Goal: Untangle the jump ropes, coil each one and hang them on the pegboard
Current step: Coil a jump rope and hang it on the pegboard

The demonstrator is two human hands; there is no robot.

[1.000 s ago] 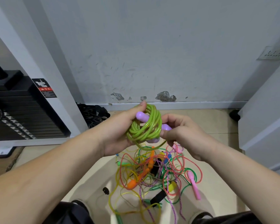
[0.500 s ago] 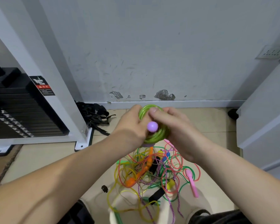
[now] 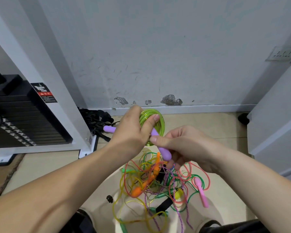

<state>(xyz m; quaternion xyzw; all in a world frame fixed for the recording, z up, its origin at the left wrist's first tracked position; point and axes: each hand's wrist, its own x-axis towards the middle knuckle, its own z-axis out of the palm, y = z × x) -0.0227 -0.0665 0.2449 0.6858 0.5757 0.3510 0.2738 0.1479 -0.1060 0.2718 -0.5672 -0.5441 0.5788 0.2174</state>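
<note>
A coiled green jump rope (image 3: 159,121) with purple handles sits in front of my chest. My left hand (image 3: 133,132) grips the coil, thumb pressed across its loops. One purple handle (image 3: 109,129) sticks out to the left of that hand. My right hand (image 3: 183,145) pinches the other purple handle (image 3: 164,151), which points down and right. Below my hands a tangle of jump ropes (image 3: 158,182) lies on the floor: yellow, red, green and purple cords with orange, pink, yellow and black handles. No pegboard is in view.
A white gym machine frame (image 3: 45,84) with a black weight stack (image 3: 15,118) stands at the left. Black straps (image 3: 97,121) lie by the wall's baseboard. A grey cabinet (image 3: 279,132) is at the right. My dark trouser legs show at the bottom.
My left hand has turned the green coil and now thumbs across it. One purple handle now sticks out left; my right hand has dropped lower, pinching the other handle.
</note>
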